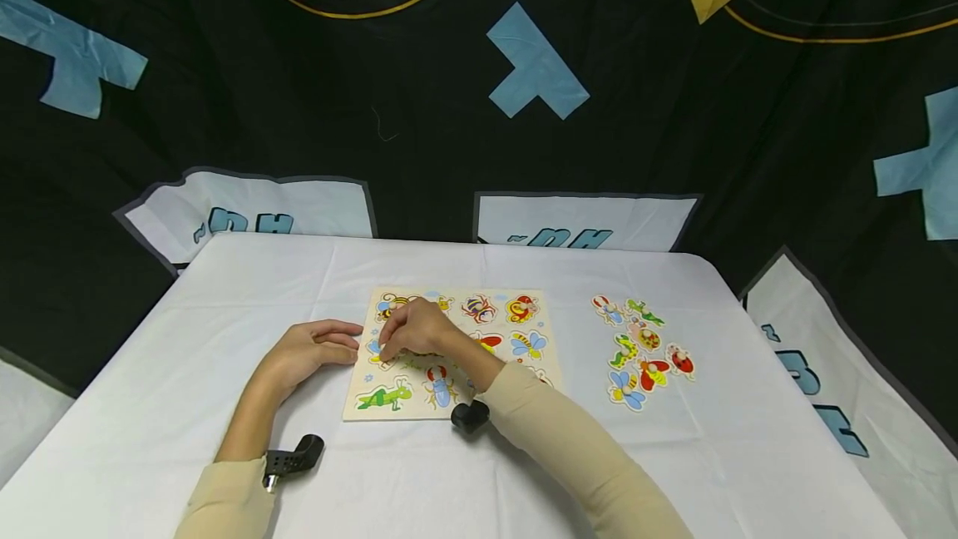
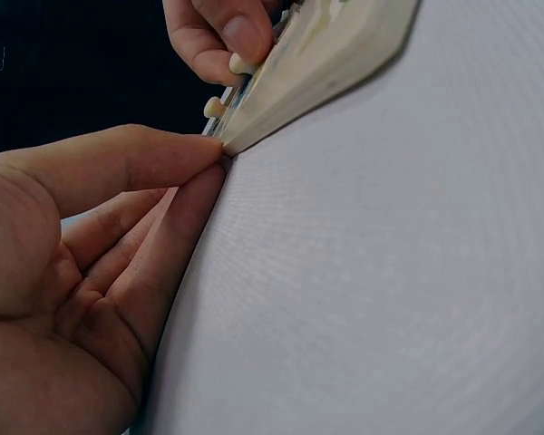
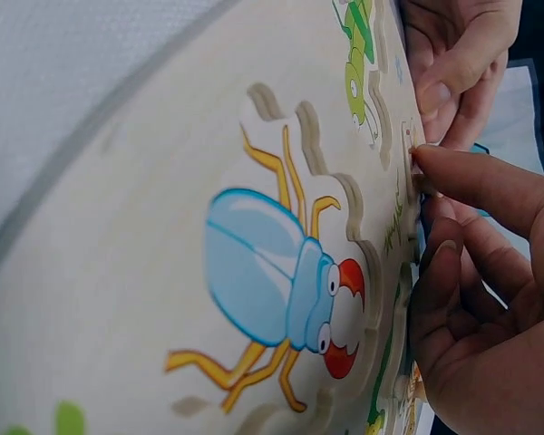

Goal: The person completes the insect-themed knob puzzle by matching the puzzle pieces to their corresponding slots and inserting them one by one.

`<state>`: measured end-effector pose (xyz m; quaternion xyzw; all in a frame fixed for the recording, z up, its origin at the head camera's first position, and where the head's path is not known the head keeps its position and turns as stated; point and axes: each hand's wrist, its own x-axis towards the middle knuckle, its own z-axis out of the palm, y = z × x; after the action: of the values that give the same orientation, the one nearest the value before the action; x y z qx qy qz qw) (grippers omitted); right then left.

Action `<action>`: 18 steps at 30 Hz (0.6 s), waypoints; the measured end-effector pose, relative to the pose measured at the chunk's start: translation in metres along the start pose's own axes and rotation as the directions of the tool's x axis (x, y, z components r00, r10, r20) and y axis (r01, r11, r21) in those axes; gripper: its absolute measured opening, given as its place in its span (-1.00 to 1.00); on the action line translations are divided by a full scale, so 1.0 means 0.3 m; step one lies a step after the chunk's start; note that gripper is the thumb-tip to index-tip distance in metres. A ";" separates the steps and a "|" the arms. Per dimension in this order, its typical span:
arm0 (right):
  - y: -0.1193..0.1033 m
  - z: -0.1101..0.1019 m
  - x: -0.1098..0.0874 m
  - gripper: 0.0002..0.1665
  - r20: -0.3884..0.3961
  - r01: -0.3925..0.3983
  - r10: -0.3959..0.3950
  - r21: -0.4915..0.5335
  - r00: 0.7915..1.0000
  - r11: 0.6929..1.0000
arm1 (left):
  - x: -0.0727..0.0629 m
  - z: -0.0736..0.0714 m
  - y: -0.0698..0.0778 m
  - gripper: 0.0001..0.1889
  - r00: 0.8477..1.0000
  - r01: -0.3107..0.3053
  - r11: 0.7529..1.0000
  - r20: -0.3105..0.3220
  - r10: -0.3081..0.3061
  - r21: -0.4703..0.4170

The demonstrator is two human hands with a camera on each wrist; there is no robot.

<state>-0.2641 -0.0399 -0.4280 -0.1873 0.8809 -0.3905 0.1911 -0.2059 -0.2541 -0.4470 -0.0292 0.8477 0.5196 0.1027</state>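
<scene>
A pale wooden insect puzzle board point(image 1: 417, 411) lies on the white table in the head view. My left hand point(image 1: 303, 352) is at its left side, fingertips touching the edge; the left wrist view shows thumb and finger meeting at the board's corner. Over the board's left part, my right hand point(image 1: 419, 329) pinches a small pale knob point(image 2: 240, 65) on a puzzle piece point(image 1: 375, 348) with blue and yellow parts. Its full picture is hidden by the fingers. Another knob point(image 2: 215, 107) stands nearby. A blue beetle picture point(image 3: 258, 263) fills a cut-out recess in the right wrist view.
Several loose insect pieces lie in a cluster right of the board, among them a ladybug point(image 1: 680, 361), a red butterfly point(image 1: 653, 374) and a blue-winged insect point(image 1: 625, 390). A black curtain point(image 1: 419, 165) hangs behind the white tablecloth point(image 1: 748, 439).
</scene>
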 end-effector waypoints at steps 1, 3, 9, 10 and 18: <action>0.001 0.000 0.000 -0.84 0.001 -0.001 0.001 -0.001 1.000 1.000 | 0.001 0.000 -0.001 -0.41 1.000 0.002 1.000 0.000 -0.002 -0.001; 0.002 0.000 0.000 -0.83 0.003 -0.004 0.004 0.001 1.000 1.000 | 0.002 -0.001 -0.001 -0.41 1.000 -0.004 1.000 0.001 0.004 0.008; -0.001 0.000 0.003 -0.84 0.008 -0.003 0.003 -0.004 1.000 1.000 | 0.003 -0.009 -0.003 -0.44 1.000 -0.009 0.999 -0.012 0.009 0.047; -0.001 0.000 0.003 -0.84 0.011 -0.002 0.002 -0.005 1.000 1.000 | 0.003 -0.009 -0.004 -0.44 1.000 -0.009 0.999 -0.010 0.009 0.044; 0.001 -0.003 0.003 -0.85 0.027 -0.021 0.021 0.001 0.999 1.000 | 0.005 0.000 -0.009 -0.42 1.000 -0.009 1.000 -0.002 0.009 0.013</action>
<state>-0.2653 -0.0396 -0.4278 -0.1832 0.8799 -0.3864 0.2072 -0.2071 -0.2553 -0.4496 -0.0252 0.8512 0.5147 0.0999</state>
